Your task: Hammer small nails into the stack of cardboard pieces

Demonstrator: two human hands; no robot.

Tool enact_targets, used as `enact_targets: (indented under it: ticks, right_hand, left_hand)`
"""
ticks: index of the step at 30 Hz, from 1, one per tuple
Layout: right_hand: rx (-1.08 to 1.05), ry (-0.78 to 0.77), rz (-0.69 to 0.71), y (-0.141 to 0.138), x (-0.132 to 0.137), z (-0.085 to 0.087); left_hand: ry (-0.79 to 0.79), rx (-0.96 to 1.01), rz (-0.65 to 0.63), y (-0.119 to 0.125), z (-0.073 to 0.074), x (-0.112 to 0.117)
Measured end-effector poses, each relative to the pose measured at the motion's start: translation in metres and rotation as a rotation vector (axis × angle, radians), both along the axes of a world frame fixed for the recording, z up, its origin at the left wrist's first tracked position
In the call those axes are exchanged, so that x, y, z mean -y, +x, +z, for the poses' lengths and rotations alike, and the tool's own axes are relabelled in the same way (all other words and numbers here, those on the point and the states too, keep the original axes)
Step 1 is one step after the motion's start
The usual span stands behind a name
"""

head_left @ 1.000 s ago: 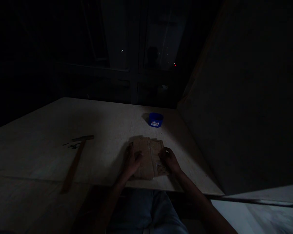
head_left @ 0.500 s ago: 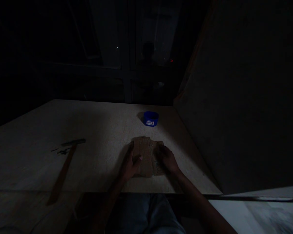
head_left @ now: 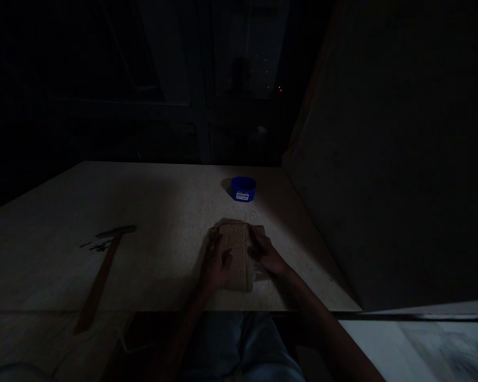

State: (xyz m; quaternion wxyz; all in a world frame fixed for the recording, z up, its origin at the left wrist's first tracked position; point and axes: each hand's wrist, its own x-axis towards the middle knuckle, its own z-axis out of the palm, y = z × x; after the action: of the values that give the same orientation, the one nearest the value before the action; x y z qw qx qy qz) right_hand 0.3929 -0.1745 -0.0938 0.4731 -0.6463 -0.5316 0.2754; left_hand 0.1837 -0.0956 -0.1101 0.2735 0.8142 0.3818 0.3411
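Observation:
A brown piece of cardboard (head_left: 236,265), apparently folded or layered, lies on the table in front of me. My left hand (head_left: 217,264) grips its left side, the thumb resting on the top face. At the right side, my right hand (head_left: 267,253) is closed on the cardboard's edge, with its fingertips in shadow. Below the right hand a small patterned patch shows beside the cardboard; the dim light hides what it is. Beyond the cardboard stands a blue plastic container (head_left: 243,190) with a white label.
A hammer (head_left: 103,273) with a wooden handle lies on the left of the pale table (head_left: 163,201), its handle crossing the front edge. Several small dark pieces, perhaps nails (head_left: 100,246), lie by its head. A tall dark panel (head_left: 382,185) rises along the right side.
My right hand has shifted slightly up and left along the cardboard. My left thumb has bent, and the cardboard's right part is more covered. The view has tilted a little.

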Motion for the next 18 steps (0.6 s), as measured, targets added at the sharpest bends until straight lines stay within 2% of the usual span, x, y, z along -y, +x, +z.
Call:
enact_targets:
  ticks: [5,9,15,18]
  right_hand:
    - [-0.038,-0.145,-0.026,-0.002,-0.006,0.007]
    - [-0.071,-0.166,-0.029,0.0,-0.008,0.006]
    - [-0.188,0.02,-0.074,0.001,0.002,-0.003]
    - [-0.24,0.132,-0.123,-0.001,0.009,-0.003]
  left_hand:
    - [0.065,-0.184,0.023,0.011,0.011,0.003]
    - [0.089,-0.303,0.07,0.024,0.022,0.012]
    - [0.038,-0.345,0.137,0.041,0.05,0.03]
    - [0.025,-0.341,0.148,0.043,0.056,0.035]
